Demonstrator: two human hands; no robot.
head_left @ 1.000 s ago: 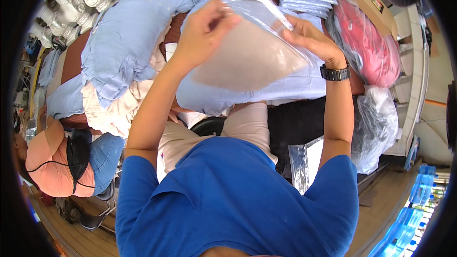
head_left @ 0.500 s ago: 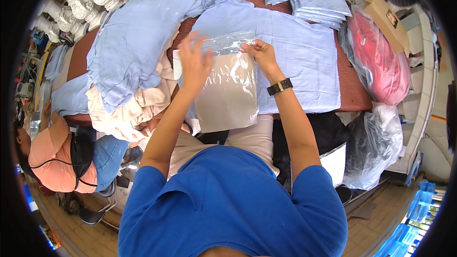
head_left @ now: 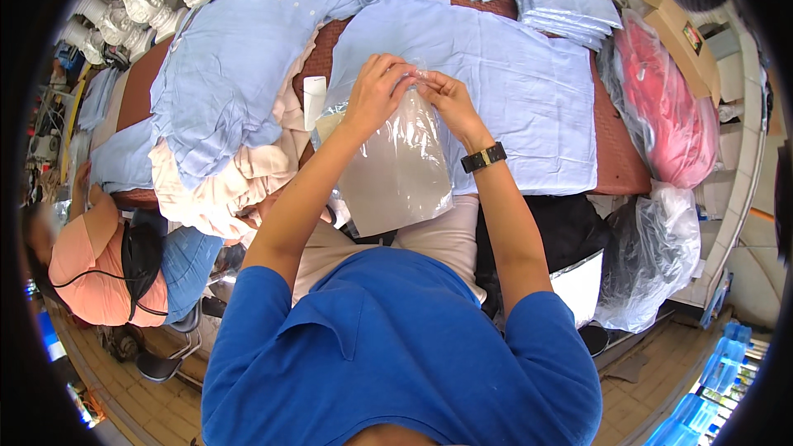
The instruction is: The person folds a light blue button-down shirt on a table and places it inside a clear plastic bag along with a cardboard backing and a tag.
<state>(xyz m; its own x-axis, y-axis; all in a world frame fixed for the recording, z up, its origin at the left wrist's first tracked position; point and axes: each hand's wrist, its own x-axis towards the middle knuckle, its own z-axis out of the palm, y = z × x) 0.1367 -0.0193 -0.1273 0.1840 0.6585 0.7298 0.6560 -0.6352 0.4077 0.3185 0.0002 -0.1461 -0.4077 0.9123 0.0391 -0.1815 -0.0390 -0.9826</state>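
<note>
A clear plastic bag with a grey-beige sheet inside hangs over the table's near edge, above my lap. My left hand pinches its upper edge, fingertips closed. Right beside it my right hand, with a dark watch on the wrist, grips the same edge; the two hands' fingertips nearly meet. Beneath and beyond the bag a light blue shirt lies spread flat. Left of my left hand is a small white card or box.
Crumpled blue shirts and cream cloth are heaped at left. Bagged folded shirts are stacked at the far right, near a red garment in plastic and a cardboard box. A person in orange sits at left.
My left hand has moved right and closed on the bag's upper edge beside my right hand. The bag has tilted slightly, and its top is now gathered between my fingers.
</note>
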